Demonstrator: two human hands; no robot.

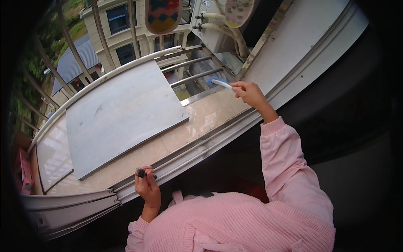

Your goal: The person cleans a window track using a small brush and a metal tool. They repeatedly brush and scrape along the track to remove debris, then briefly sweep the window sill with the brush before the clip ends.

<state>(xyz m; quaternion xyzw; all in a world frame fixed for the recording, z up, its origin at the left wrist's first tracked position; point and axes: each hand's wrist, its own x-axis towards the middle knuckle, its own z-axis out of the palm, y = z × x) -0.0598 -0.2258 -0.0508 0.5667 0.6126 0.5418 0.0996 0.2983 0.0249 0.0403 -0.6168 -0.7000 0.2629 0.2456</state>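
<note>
My right hand, in a pink sleeve, is closed on the end of a slim white-handled brush. The brush points left, and its blue bristle end is over the sill's far edge by the metal bars. Lower down, over the window track, my left hand pinches a small black bristly thing. It looks like a brush head, but most of it is hidden by the fingers. Left of the brush, a pale grey board lies flat on the beige stone sill.
Upright metal bars and a curved white rail bound the far side. An outdoor air-conditioning unit with wrapped pipes stands beyond. Two patterned oval pieces hang above. A pink basket sits at far left.
</note>
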